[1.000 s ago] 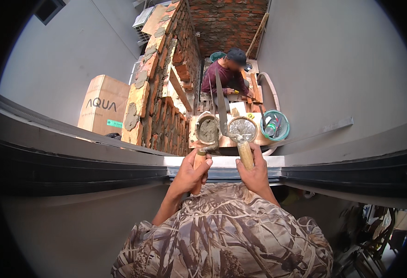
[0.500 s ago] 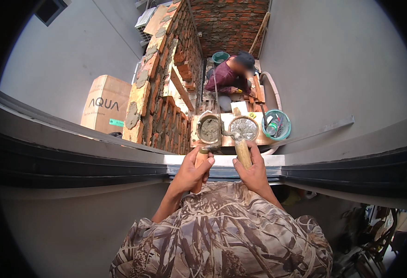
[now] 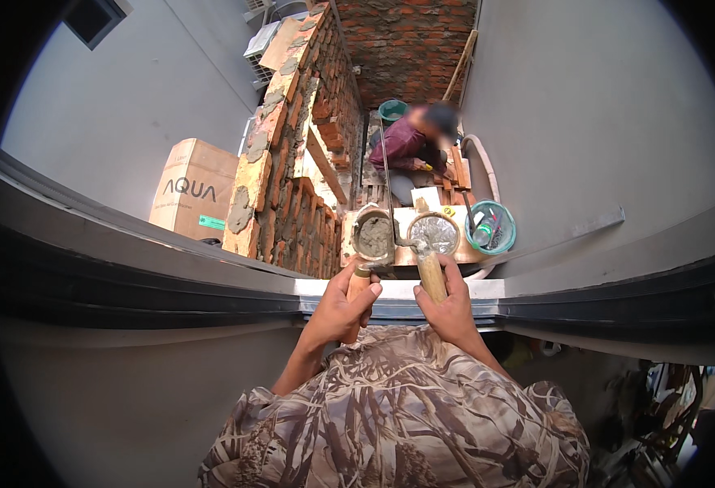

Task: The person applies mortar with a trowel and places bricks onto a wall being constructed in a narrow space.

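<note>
My left hand is closed round an orange-brown wooden handle with a dark metal neck bending to the right. In my right hand is a trowel with a pale wooden handle, its neck crusted with grey mortar. A long thin metal edge stretches away between the hands, like a blade seen edge-on; I cannot tell which tool it belongs to. Beyond them stand a bucket of grey mortar and, to its right, a round tub with a shiny silvery-grey surface.
A co-worker crouches beyond the buckets, beside bricks. A teal basket holds a green bottle. The unfinished brick wall stands left, a cardboard box behind it. A window sill crosses before me; a metal bar lies right.
The whole view has shifted slightly, so the surroundings sit a little further right and lower. Both hands keep their grips on the handles, almost unmoved.
</note>
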A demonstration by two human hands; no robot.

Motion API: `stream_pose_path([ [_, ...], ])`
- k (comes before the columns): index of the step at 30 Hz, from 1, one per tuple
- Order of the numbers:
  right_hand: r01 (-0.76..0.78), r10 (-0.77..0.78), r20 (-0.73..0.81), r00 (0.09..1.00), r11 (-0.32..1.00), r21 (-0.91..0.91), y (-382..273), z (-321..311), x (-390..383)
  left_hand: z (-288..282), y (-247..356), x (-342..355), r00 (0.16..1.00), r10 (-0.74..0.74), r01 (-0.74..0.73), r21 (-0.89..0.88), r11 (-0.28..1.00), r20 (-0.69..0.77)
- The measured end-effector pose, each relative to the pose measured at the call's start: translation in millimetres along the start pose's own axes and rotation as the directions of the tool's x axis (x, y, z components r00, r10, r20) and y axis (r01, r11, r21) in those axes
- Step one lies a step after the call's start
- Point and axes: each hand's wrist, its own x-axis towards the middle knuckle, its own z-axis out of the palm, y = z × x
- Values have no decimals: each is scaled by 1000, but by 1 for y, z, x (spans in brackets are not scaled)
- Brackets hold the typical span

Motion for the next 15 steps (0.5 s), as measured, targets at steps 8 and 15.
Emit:
stream_pose_path([
  [8, 111, -118, -64, 991, 989, -95, 12, 4, 5, -4, 3, 3, 1000, -12, 12, 37, 999, 6],
  [15, -4, 4, -14, 1000, 1000, -5, 11, 5, 11, -10, -4, 11, 999, -41, 41, 32, 999, -3],
])
